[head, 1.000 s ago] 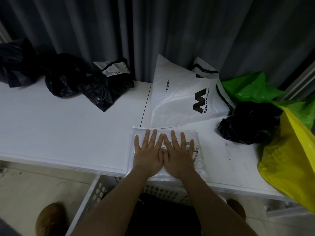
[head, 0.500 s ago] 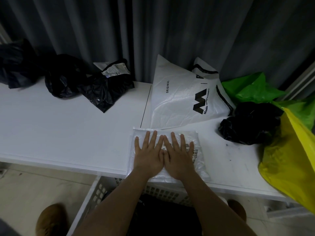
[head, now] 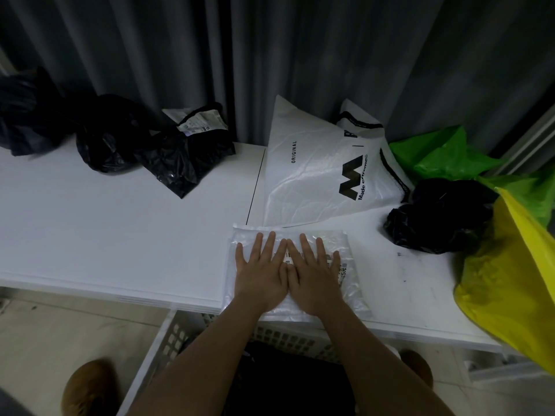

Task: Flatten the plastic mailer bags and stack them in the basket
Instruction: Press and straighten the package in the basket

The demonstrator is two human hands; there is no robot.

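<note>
Single head-worn view, looking forward and steeply down from above. Close over the left hand [head: 260,274] and right hand [head: 315,277], both near frame centre, forearms entering from the bottom edge. Beyond the hands, a white table [head: 120,235] and grey curtain [head: 300,55]. Below the hands, a white basket [head: 168,340] and floor. Wide-angle bending at the edges.

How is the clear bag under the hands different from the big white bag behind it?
The clear bag lies flat at the table's front edge, pressed by the left hand and right hand; the white bag leans tilted against the curtain, untouched. The clear bag is smaller and see-through; the white bag is opaque with black lettering. Both are crinkled plastic.
</note>
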